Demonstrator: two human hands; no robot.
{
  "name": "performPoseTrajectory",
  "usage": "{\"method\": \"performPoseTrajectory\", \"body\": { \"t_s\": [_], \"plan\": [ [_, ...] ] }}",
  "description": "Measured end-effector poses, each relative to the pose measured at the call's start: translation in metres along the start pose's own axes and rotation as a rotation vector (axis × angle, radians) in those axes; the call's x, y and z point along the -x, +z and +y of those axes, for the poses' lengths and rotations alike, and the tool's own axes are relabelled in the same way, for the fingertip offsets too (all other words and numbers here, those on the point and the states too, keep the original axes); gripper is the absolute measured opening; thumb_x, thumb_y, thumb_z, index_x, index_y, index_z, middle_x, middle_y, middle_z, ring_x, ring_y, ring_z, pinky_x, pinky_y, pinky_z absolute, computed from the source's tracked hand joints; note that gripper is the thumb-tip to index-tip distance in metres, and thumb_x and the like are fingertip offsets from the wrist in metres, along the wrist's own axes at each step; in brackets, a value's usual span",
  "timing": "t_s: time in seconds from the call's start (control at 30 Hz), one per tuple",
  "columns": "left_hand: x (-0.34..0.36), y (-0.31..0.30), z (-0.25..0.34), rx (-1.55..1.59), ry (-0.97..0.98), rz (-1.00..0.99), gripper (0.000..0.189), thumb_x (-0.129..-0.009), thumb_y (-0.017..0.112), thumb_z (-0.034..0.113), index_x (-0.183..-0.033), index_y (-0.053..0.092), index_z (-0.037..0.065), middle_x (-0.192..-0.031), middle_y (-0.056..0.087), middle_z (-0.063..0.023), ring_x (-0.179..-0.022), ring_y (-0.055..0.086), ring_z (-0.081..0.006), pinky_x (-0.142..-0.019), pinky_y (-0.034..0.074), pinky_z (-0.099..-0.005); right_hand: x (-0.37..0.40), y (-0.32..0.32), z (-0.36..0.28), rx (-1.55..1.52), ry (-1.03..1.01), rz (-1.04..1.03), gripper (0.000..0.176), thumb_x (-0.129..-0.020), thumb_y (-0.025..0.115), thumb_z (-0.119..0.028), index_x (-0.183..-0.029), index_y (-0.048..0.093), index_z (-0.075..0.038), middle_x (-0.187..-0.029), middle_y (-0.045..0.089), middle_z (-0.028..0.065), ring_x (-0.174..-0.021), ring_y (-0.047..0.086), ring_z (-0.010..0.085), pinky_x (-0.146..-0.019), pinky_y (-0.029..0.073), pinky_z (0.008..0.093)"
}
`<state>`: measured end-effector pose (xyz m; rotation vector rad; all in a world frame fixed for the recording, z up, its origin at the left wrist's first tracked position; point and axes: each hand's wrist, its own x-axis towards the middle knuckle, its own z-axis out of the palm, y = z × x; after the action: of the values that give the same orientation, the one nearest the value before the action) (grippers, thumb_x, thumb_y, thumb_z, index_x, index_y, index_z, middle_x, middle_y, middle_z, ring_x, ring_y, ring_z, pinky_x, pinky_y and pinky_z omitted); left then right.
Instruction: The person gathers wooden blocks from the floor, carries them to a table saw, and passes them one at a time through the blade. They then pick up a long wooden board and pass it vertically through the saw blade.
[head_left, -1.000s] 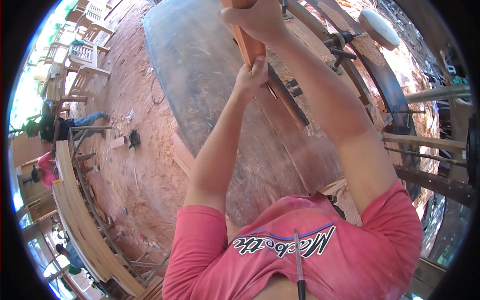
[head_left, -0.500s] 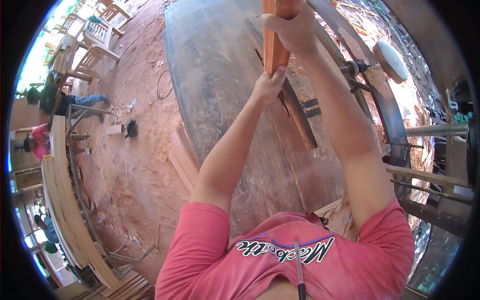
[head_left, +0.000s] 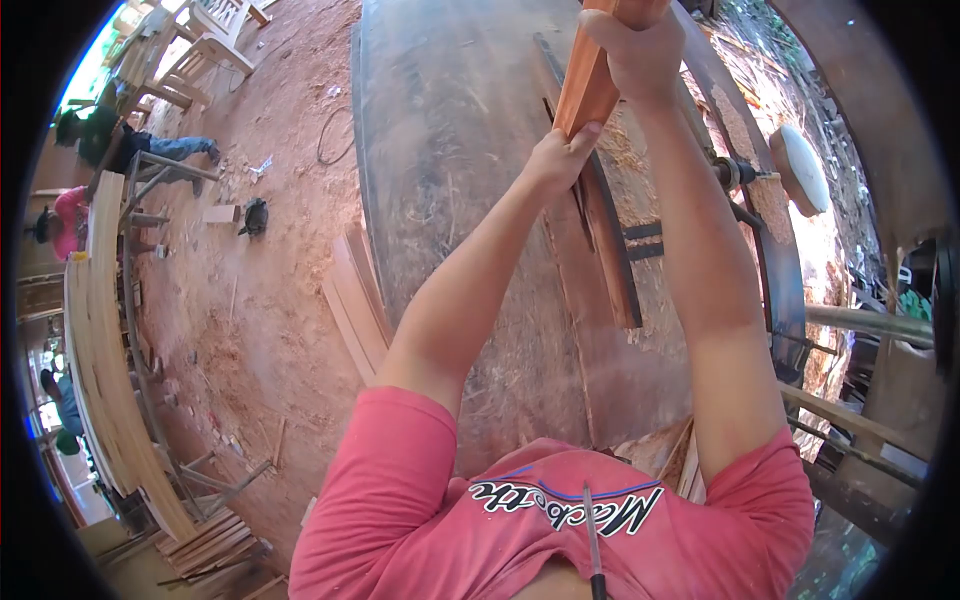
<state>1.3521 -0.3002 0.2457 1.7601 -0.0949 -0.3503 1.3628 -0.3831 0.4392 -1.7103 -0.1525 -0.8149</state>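
A reddish-brown wooden piece [head_left: 588, 88] with flat sides reaches toward the top edge of the view, its far end cut off by the frame. My left hand [head_left: 563, 160] is closed on its near end, thumb along the side. Farther up, my right hand [head_left: 642, 55] wraps over the top of the same piece. Beneath both hands lies a broad, worn, dusty machine table [head_left: 450, 200]. A dark-edged wooden strip [head_left: 612, 250] runs along the table just below my left hand.
Metal shafts and a knob [head_left: 735, 172] stand right of my right forearm, near a pale oval object [head_left: 800, 170]. Boards [head_left: 355, 300] lean at the table's left edge. Long planks [head_left: 110, 350] rest on a stand at far left, with people [head_left: 70, 222] beyond. Wooden chairs [head_left: 215, 45] stand at upper left.
Both hands and the wooden piece have moved a little farther up along the table, and the piece now slants more to the right. The whole view has shifted slightly.
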Motion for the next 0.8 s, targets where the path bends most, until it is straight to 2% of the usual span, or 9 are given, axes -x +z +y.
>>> {"method": "performPoseTrajectory", "body": {
  "t_s": [0.1,0.17,0.27,0.43,0.5,0.63,0.7,0.77,0.8],
  "plan": [
    [-0.006,-0.004,0.004,0.010,0.006,-0.027,0.061,-0.094,0.052,0.063,-0.084,0.060,0.004,-0.071,0.055,-0.0014,-0.065,0.050,-0.0132,-0.059,0.042,-0.0312,-0.006,0.005,0.004,0.020,0.028,-0.030,0.040,-0.068,0.069,-0.009,-0.106,0.064,-0.001,-0.083,0.067,0.0065,-0.076,0.065,0.0152,-0.066,0.052,0.0325],
    [-0.011,-0.006,0.004,0.012,0.014,-0.009,0.061,-0.094,0.052,0.063,-0.085,0.060,0.004,-0.071,0.056,-0.0016,-0.064,0.050,-0.0134,-0.059,0.042,-0.0314,-0.009,0.010,0.002,0.078,-0.031,0.030,0.037,-0.068,0.067,-0.010,-0.104,0.063,-0.001,-0.084,0.066,0.0069,-0.078,0.064,0.0161,-0.068,0.052,0.0330],
    [-0.019,-0.012,0.009,0.005,0.015,0.007,0.061,-0.094,0.051,0.063,-0.087,0.060,0.003,-0.072,0.056,-0.0019,-0.064,0.050,-0.0137,-0.059,0.042,-0.0313,-0.021,0.013,0.015,0.005,-0.078,-0.051,0.035,-0.069,0.067,-0.010,-0.102,0.063,-0.001,-0.082,0.064,0.0067,-0.076,0.063,0.0167,-0.068,0.050,0.0334],
    [-0.038,-0.023,0.015,0.027,0.018,0.019,0.062,-0.094,0.052,0.064,-0.088,0.061,0.003,-0.073,0.057,-0.0024,-0.065,0.050,-0.0135,-0.059,0.042,-0.0309,-0.036,0.029,0.023,0.010,-0.116,-0.031,0.032,-0.069,0.067,-0.010,-0.099,0.063,-0.001,-0.079,0.063,0.0055,-0.074,0.062,0.0164,-0.066,0.049,0.0330],
    [-0.047,-0.026,0.017,0.060,-0.050,-0.015,0.065,-0.093,0.053,0.065,-0.093,0.064,0.001,-0.076,0.059,-0.0038,-0.068,0.053,-0.0145,-0.062,0.044,-0.0312,-0.044,0.034,0.032,0.004,-0.154,-0.043,0.031,-0.069,0.067,-0.010,-0.098,0.063,0.000,-0.079,0.063,0.0057,-0.073,0.062,0.0161,-0.065,0.049,0.0329],
    [-0.069,-0.035,0.020,0.049,-0.010,0.047,0.068,-0.091,0.055,0.065,-0.101,0.066,-0.001,-0.079,0.062,-0.0057,-0.073,0.056,-0.0158,-0.065,0.046,-0.0327,-0.059,0.048,0.044,0.023,-0.110,-0.022,0.026,-0.069,0.068,-0.010,-0.093,0.065,0.001,-0.076,0.065,0.0064,-0.072,0.063,0.0148,-0.063,0.049,0.0321],
    [-0.080,-0.038,0.022,0.028,-0.065,0.050,0.071,-0.091,0.056,0.065,-0.108,0.066,-0.003,-0.080,0.062,-0.0072,-0.076,0.057,-0.0169,-0.070,0.047,-0.0349,-0.067,0.051,0.047,0.013,-0.102,-0.021,0.025,-0.069,0.068,-0.010,-0.092,0.066,0.001,-0.075,0.065,0.0067,-0.072,0.064,0.0144,-0.062,0.049,0.0316],
    [-0.094,-0.046,0.025,0.028,-0.084,0.036,0.070,-0.090,0.058,0.064,-0.109,0.066,-0.002,-0.084,0.065,-0.0088,-0.080,0.059,-0.0171,-0.073,0.048,-0.0347,-0.081,0.049,0.049,0.099,-0.061,-0.204,0.024,-0.069,0.068,-0.009,-0.090,0.066,0.000,-0.075,0.064,0.0048,-0.071,0.063,0.0139,-0.061,0.049,0.0298],
    [-0.101,-0.049,0.027,0.028,-0.110,0.019,0.069,-0.089,0.060,0.063,-0.111,0.066,-0.002,-0.088,0.067,-0.0104,-0.084,0.061,-0.0173,-0.077,0.049,-0.0345,-0.086,0.056,0.058,0.099,-0.071,-0.202,0.024,-0.069,0.068,-0.009,-0.090,0.066,0.000,-0.075,0.064,0.0048,-0.071,0.063,0.0139,-0.061,0.049,0.0298]
  ]
}}
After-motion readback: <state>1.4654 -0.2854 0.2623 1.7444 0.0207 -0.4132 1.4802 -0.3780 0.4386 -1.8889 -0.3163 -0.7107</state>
